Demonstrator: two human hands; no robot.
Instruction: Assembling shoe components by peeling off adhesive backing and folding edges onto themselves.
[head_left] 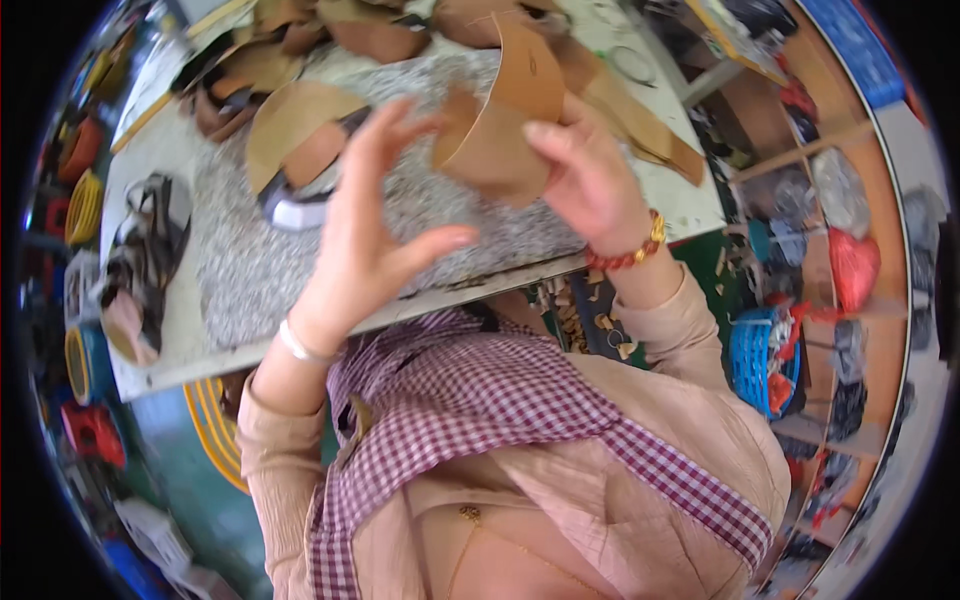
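My right hand [590, 180] grips a curved piece of tan-brown leather [515, 110] by its right edge, thumb on the near face. The piece is held up above a speckled grey stone slab [255, 270] and bends along its middle. To its left, my left hand [355, 230] is raised with thumb and fingers spread, holding nothing; its fingers are somewhat blurred. A rounded tan leather piece [280, 125] with dark and white parts lies just beyond my left hand, partly over the slab.
The slab lies on a white table [175, 350]. Several brown leather pieces [370, 30] are heaped along the far side, and long tan strips [640, 120] lie at the right. Dark strappy pieces [150, 250] sit at the left. A blue basket [755, 360] stands beside shelves at the right.
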